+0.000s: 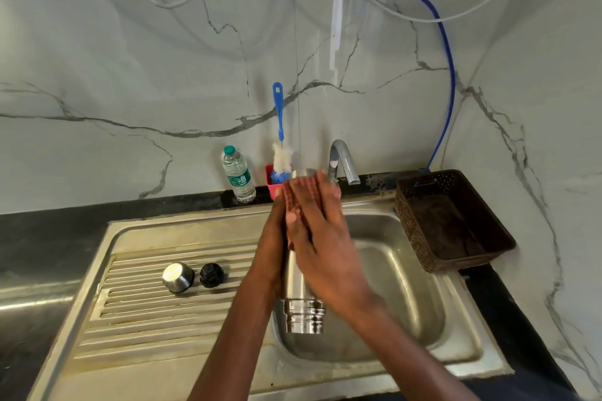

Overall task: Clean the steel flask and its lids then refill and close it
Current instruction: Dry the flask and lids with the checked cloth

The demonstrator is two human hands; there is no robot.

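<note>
The steel flask (303, 309) is held tilted over the sink basin (400, 273), its threaded open mouth towards me and its base up by the tap. My left hand (273, 238) grips the flask from the left; its fingers are hidden behind the body. My right hand (321, 238) lies over the flask with fingers straight, pressing a red checked cloth (294, 202) against its upper part. The steel outer cap (178, 277) and the black inner lid (211, 275) sit side by side on the ribbed drainboard (146, 319), left of my hands.
A chrome tap (342, 159) stands behind the flask; no water stream is visible. A blue-handled bottle brush (279, 127) stands in a red holder (271, 185), with a plastic water bottle (238, 174) to its left. A brown perforated basket (456, 225) sits right of the sink.
</note>
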